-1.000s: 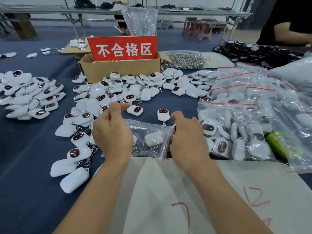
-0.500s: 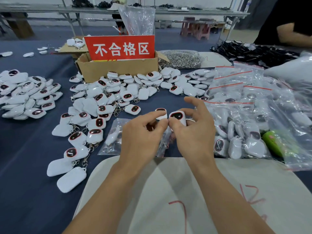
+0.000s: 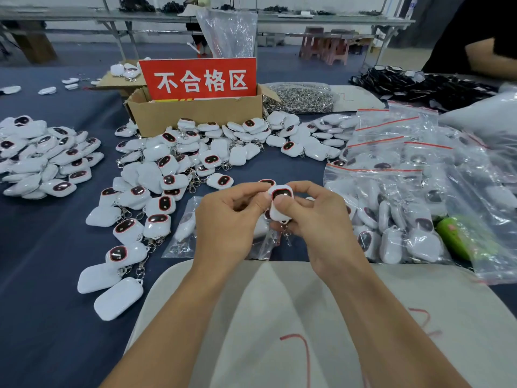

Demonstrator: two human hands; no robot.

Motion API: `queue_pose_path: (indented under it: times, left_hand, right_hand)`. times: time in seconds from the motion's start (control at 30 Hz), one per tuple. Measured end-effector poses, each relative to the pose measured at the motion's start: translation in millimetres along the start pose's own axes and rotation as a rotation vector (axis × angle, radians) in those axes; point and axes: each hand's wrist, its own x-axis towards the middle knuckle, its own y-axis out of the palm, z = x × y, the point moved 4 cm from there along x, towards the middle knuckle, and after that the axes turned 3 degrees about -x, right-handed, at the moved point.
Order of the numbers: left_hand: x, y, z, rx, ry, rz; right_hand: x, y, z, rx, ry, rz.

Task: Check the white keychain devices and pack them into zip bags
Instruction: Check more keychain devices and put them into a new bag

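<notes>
Step in hand: inspection. The bag (image 3: 183, 231) (limp clear film) lies at 8 o'clock from the device (image 3: 282, 194). The left hand (image 3: 229, 219), fingers curled, pinches the device's left edge; the right hand (image 3: 319, 222) grips it, thumb on its face. Shell: glossy white, rounded, with a red-rimmed dark window. Next, presumably: insertion into the bag.

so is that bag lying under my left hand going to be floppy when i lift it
Probably floppy: the bag is thin, crinkled film lying flat. Likely to sag toward the device inside. Glossy film may slip.
</notes>
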Motion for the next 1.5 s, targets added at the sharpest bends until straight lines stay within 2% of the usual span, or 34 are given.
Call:
queue_pose_path:
  times: [0.17, 0.4, 0.73, 0.93, 1.3, 1.5]
  left_hand:
    - [0.0, -0.8, -0.1, -0.004, 0.0, 0.011]
    - [-2.8, 0.6, -2.9, 0.05, 0.009, 0.04]
    - [-0.2, 2.9, -2.8, 0.048, 0.026, 0.079]
    - [0.2, 2.1, -1.2, 0.027, 0.041, 0.074]
    - [-3.2, 1.2, -3.5, 0.012, 0.029, 0.051]
    - [-0.7, -2.1, -0.8, 0.102, 0.022, 0.002]
  right_hand:
    - [-0.5, -2.3, 0.8, 0.092, 0.068, 0.023]
    - [-2.6, -2.8, 3.1, -0.019, -0.068, 0.008]
    - [-5.9, 0.9, 6.1, -0.015, -0.153, 0.092]
    - [-5.3, 0.8, 5.6, -0.041, -0.166, 0.086]
    - [-4.3, -2.1, 8.5, -0.229, -0.276, 0.023]
    - [-5.5, -6.9, 15.7, -0.348, -0.424, -0.046]
